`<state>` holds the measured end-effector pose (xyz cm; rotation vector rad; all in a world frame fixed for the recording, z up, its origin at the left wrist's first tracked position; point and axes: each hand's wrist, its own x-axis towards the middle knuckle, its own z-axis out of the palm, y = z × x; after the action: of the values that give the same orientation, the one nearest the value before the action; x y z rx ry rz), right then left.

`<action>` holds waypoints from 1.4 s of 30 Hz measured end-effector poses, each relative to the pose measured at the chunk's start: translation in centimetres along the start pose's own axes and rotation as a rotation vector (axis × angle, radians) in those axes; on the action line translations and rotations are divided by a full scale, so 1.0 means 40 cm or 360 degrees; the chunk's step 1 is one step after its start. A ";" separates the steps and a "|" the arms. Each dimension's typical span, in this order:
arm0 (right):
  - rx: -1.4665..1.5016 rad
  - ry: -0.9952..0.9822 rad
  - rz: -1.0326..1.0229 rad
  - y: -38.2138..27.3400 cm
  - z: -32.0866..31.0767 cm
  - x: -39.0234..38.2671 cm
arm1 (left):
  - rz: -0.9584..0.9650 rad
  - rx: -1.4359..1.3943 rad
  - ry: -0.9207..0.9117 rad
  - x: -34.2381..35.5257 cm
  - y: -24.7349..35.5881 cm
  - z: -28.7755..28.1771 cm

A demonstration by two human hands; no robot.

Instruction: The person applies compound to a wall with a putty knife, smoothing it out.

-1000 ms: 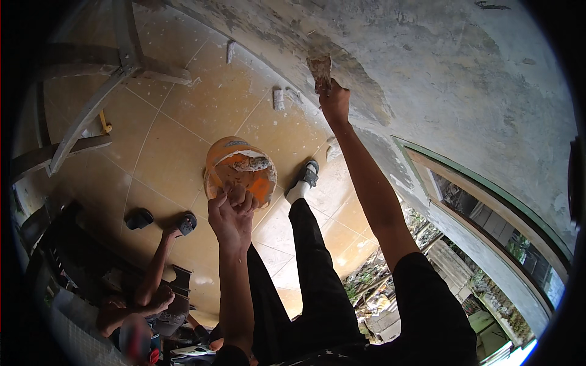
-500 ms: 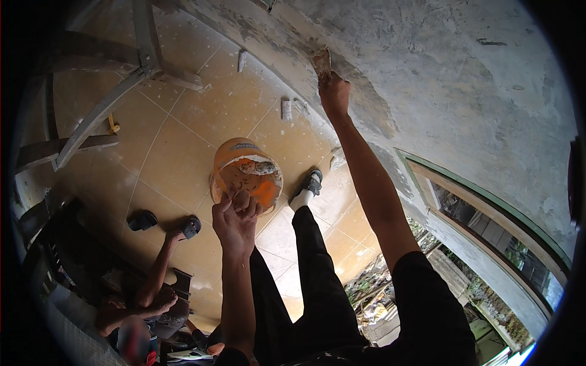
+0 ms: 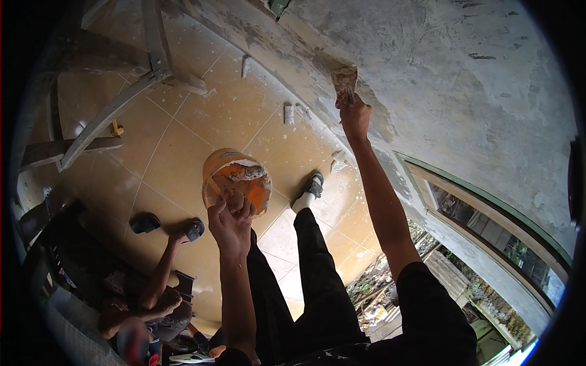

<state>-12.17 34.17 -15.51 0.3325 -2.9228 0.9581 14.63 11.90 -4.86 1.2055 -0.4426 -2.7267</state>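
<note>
My right hand is closed round a putty knife. Its wide blade, smeared with filler, is at the grey wall, beside a darker damp-looking patch. Lower and to the left, my left hand has its fingers curled at the near side of an orange bucket and holds it. What exactly the fingers grip, rim or handle, is hidden. Inside the bucket, greyish paste coats the walls, and a paste-covered lump or tool lies across the far side.
A wooden frame stands at the far left on the tiled floor. Another person sits at the lower left near a loose sandal. Small pale pieces lie along the wall's foot. A window opens at the right.
My right hand and the putty knife have come down toward me and slightly right along the wall. The bucket and my left hand have shifted a little left.
</note>
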 end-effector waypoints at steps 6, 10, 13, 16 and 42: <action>0.0023 -0.0004 0.0013 -0.038 0.061 0.043 | -0.0031 -0.0078 0.0033 -0.002 0.006 -0.004; 0.0102 0.0014 0.0039 -0.072 0.107 0.079 | -0.0083 -0.0071 0.0036 0.000 0.010 0.004; 0.0075 -0.0001 0.0093 -0.095 0.139 0.109 | -0.0105 -0.0059 0.0031 0.002 0.012 0.005; -0.0002 0.0063 -0.0059 -0.124 0.168 0.147 | -0.0115 -0.0044 0.0013 0.008 0.021 0.005; 0.0172 -0.0076 0.0098 -0.155 0.003 0.014 | -0.0038 -0.0016 0.0056 0.023 0.070 -0.005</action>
<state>-11.36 29.12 -11.94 0.2750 -2.9470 1.1348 14.14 9.00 -4.74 1.2619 -0.4128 -2.7194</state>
